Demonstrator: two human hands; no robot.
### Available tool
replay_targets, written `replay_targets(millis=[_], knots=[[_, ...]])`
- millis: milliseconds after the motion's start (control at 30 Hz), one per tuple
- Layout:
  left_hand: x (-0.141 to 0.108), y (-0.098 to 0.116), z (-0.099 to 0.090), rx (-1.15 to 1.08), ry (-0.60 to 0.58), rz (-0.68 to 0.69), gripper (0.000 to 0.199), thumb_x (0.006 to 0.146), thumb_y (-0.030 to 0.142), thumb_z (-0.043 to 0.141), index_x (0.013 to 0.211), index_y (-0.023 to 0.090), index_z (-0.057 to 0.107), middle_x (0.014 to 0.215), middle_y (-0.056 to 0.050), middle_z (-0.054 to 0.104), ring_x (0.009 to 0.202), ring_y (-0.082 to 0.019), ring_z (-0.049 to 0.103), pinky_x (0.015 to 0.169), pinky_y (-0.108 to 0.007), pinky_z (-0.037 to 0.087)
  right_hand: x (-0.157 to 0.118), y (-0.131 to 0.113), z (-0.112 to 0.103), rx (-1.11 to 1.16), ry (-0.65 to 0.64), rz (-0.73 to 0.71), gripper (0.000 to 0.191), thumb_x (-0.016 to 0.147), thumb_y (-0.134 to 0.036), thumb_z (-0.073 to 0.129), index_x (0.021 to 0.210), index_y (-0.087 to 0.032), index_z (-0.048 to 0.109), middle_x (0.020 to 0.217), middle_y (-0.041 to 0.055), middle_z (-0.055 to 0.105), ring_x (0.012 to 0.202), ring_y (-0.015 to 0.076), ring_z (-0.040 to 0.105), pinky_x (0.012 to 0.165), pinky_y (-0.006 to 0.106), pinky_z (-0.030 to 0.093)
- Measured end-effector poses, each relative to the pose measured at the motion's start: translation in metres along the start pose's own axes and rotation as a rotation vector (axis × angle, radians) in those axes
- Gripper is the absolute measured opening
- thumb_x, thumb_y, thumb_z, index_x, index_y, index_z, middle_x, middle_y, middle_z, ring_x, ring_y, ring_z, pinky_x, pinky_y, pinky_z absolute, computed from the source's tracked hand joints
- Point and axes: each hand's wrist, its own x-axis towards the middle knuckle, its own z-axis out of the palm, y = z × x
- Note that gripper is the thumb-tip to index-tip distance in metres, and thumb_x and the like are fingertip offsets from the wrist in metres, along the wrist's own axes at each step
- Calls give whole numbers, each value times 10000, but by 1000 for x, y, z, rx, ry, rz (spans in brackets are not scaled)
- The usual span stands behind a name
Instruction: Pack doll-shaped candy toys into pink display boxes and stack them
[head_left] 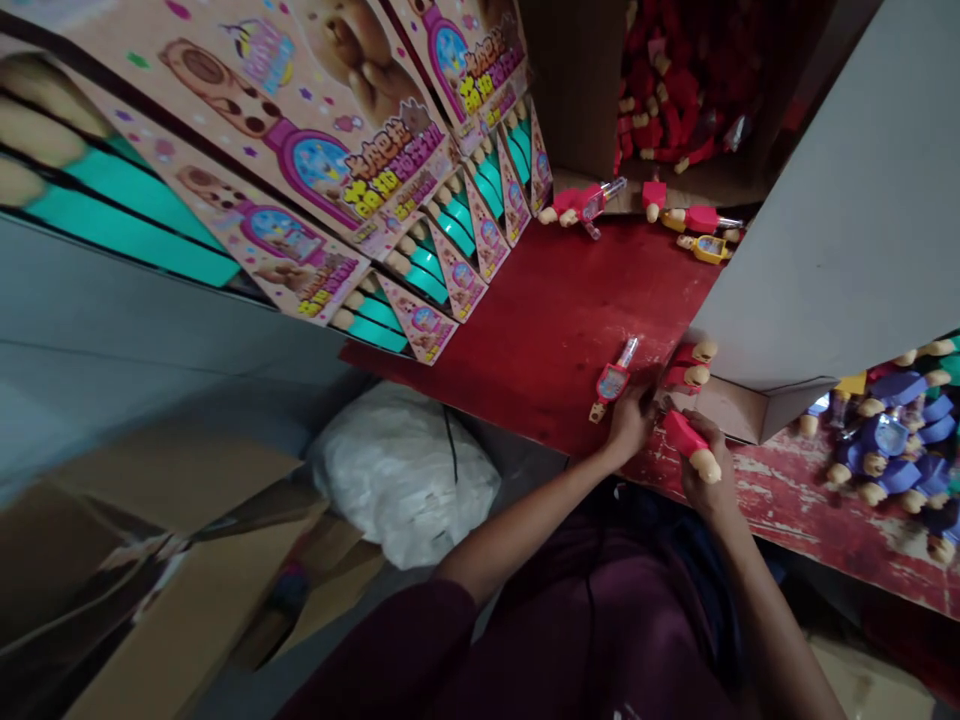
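Observation:
My right hand (709, 475) is wrapped round a red toy (684, 435) with a beige head, at the table's front edge. Just left of it, my left hand (632, 425) is at the front of a display box (731, 405), where two red toys (686, 375) lie side by side; what its fingers hold, if anything, is hidden. Beside that hand another red toy (613, 382) with a clear tube lies on the red table (540, 310).
Printed display boxes (360, 130) filled with teal toys stand at the left. Behind the table is a carton (577, 90) of red toys. Loose red and yellow toys (705, 248) lie before it. Purple toys (892, 440) are piled at the right. A white sack (405, 470) sits below.

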Motion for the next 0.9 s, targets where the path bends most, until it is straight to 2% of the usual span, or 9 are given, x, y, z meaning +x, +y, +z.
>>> replay_targets(millis=[167,300,367,467,600,700,800,900], knots=[[-2,-6,5,-41,42,-27,340,879,158,622,1208,142,705,1171,-142,752,1064,-268,704,986,-431,555,7,-11,-12,-80,-115,-37,585,796,-107,532,1374,-194,511,1348,161,645,1271,297,629,1049,517,550],[-3,-3,5,-75,42,-5,286,915,207,603,1168,146,722,1131,-132,756,1027,-260,703,945,-409,563,28,-19,-17,-138,-148,-38,457,887,-145,528,1342,-184,532,1241,163,688,1095,283,699,915,460,600],[-4,0,5,-83,44,3,285,935,213,577,1170,141,722,1129,-133,755,1019,-257,702,933,-404,564,38,-19,-17,-138,-127,-42,369,940,-192,532,1309,-179,555,1200,161,696,1034,275,706,872,444,602],[-5,2,5,-73,61,3,322,929,185,574,1218,136,707,1165,-135,746,1052,-258,694,961,-409,553,40,-16,-14,-122,-67,-68,310,974,-238,550,1275,-174,584,1197,163,692,1046,274,695,860,433,598],[-6,3,6,-42,89,-24,342,874,114,609,1198,127,718,1162,-142,736,1079,-268,678,1004,-419,533,20,-7,-9,-96,69,-31,332,944,-223,606,1274,-183,602,1206,156,694,1020,255,706,836,402,605],[-6,3,6,-31,97,-42,352,847,92,633,1180,153,727,1175,-127,724,1086,-263,670,1018,-411,525,6,1,-6,-68,120,-27,377,906,-172,610,1282,-190,589,1222,147,699,1046,257,712,889,424,602],[-7,4,4,-30,89,-37,361,852,93,634,1196,164,719,1168,-114,723,1078,-252,666,1012,-395,525,4,6,-8,-51,26,-97,443,852,-131,604,1288,-205,568,1266,141,689,1148,275,690,966,460,587],[-8,4,3,-36,79,-25,341,881,125,624,1213,129,704,1158,-132,718,1068,-253,663,1003,-395,526,10,7,-11,-48,-77,-170,485,825,-114,582,1296,-222,542,1319,142,664,1231,285,654,1007,491,572]])
